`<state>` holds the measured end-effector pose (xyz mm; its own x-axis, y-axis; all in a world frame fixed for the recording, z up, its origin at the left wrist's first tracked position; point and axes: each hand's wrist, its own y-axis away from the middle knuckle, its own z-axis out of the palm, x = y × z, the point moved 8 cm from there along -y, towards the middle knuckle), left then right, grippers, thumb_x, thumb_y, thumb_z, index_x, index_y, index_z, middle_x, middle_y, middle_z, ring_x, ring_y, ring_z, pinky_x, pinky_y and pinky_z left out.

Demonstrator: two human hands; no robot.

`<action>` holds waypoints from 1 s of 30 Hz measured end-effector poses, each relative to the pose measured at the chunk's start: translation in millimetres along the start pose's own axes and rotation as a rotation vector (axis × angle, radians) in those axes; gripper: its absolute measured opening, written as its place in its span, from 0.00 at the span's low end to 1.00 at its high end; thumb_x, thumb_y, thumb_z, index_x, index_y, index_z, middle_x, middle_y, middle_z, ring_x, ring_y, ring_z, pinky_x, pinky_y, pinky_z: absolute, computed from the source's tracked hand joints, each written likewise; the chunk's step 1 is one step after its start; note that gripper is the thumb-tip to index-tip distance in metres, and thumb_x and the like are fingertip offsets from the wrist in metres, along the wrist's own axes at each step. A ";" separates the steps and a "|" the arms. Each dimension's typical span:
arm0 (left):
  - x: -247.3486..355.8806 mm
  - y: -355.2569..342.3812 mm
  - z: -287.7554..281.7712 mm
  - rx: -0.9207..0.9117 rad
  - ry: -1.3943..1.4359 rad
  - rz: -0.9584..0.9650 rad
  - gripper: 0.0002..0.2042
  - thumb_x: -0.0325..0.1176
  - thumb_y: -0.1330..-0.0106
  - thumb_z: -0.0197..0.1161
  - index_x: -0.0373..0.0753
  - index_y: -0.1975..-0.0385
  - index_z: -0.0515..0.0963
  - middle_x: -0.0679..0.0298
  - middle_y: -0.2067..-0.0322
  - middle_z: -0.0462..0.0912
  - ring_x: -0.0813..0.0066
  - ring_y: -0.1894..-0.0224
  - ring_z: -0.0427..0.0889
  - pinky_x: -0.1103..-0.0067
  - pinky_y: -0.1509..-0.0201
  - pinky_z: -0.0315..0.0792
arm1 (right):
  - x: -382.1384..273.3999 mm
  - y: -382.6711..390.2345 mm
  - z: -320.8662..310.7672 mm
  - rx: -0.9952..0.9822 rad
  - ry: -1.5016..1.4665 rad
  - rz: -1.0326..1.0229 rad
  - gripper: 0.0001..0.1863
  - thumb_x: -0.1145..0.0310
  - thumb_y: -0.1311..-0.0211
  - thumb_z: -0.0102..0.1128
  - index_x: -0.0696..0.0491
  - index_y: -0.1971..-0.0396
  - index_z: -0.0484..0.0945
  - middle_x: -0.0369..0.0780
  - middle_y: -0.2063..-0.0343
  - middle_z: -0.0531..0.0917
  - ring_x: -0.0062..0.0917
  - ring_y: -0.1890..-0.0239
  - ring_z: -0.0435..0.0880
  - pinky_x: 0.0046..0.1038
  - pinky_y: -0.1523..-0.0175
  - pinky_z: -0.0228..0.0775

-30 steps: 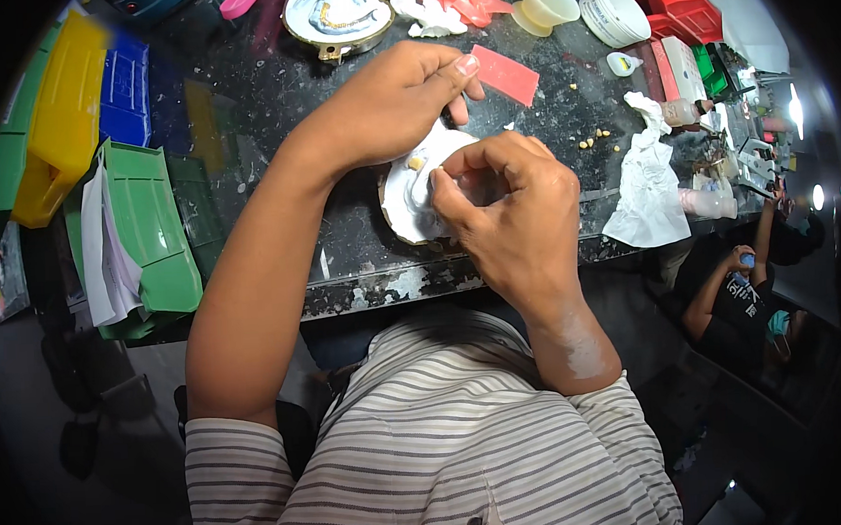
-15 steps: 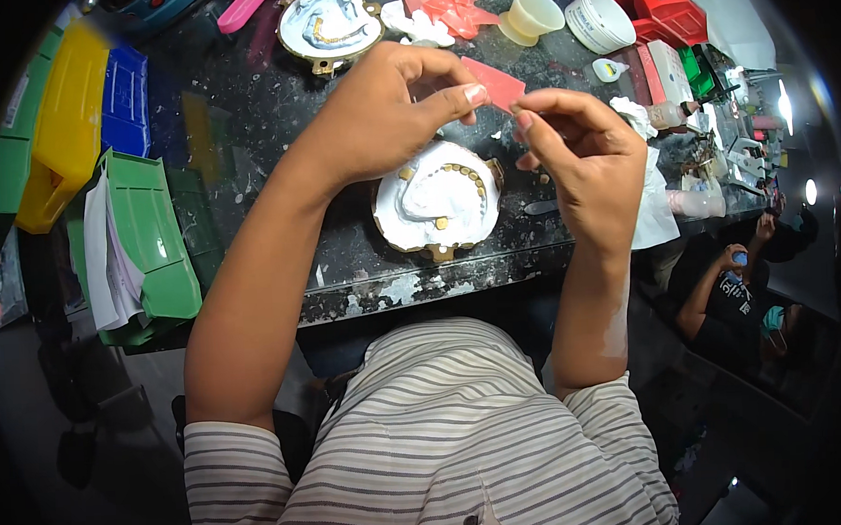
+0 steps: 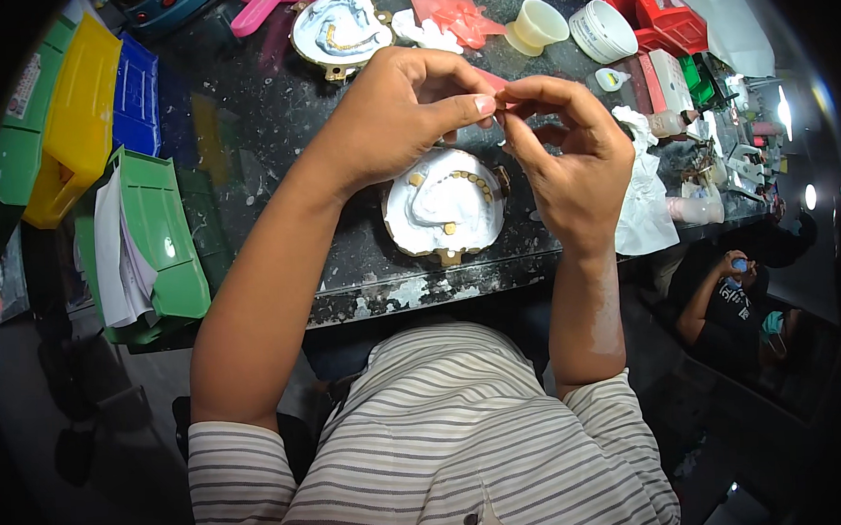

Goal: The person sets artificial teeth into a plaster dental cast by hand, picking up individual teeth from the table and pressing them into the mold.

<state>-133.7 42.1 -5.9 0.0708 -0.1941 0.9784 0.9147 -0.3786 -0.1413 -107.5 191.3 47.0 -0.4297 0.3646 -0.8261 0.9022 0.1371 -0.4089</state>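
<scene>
White dental cast [image 3: 427, 206], yellowish teeth, on bench [image 3: 268, 105] nr front edge. L hand [image 3: 395, 118] & R hand [image 3: 574, 162] above/beyond it, fingertips meeting; can't tell if grasping anything. Pink sheet [image 3: 493, 78] behind fingers, mostly hidden. Farther: pink item [image 3: 258, 12], cut off at top.

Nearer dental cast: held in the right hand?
No, the nearer dental cast rests on the black workbench to the left of the right hand.
</scene>
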 end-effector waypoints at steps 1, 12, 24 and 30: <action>0.2 0.0 0.1 0.000 0.000 0.001 0.08 0.32 0.30 0.69 0.34 0.59 0.85 0.68 0.68 0.86 0.88 0.69 0.78 0.87 0.65 0.72 | 1.2 0.4 -0.5 0.013 -0.035 0.006 0.11 0.81 0.41 0.68 0.58 0.58 0.86 0.38 0.61 0.90 0.16 0.62 0.88 0.19 0.61 0.81; 2.1 -0.1 4.9 -0.032 -0.003 0.017 0.09 0.32 0.31 0.70 0.34 0.58 0.85 0.67 0.66 0.87 0.87 0.66 0.81 0.86 0.61 0.75 | 5.5 4.0 -5.2 0.052 -0.074 0.007 0.10 0.82 0.41 0.68 0.59 0.59 0.86 0.38 0.62 0.89 0.17 0.63 0.87 0.19 0.61 0.80; 5.5 0.7 7.0 -0.041 -0.011 0.016 0.10 0.36 0.29 0.68 0.34 0.59 0.86 0.67 0.69 0.87 0.88 0.73 0.77 0.88 0.71 0.68 | 7.8 -12.6 -19.6 -0.150 -0.166 0.112 0.08 0.79 0.36 0.69 0.60 0.58 0.88 0.39 0.63 0.90 0.17 0.62 0.87 0.17 0.61 0.78; 6.1 -1.7 -6.2 0.075 -0.073 -0.007 0.09 0.34 0.29 0.66 0.34 0.60 0.86 0.65 0.69 0.87 0.88 0.75 0.75 0.88 0.71 0.67 | 29.1 -30.3 -59.1 -0.089 -0.053 0.168 0.09 0.75 0.33 0.68 0.58 0.55 0.88 0.38 0.64 0.90 0.19 0.63 0.89 0.19 0.64 0.81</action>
<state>-137.2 36.0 -0.6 0.0904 -0.1246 0.9881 0.9424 -0.3101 -0.1253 -145.1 252.2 58.2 -0.2718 0.3404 -0.9002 0.9601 0.1598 -0.2294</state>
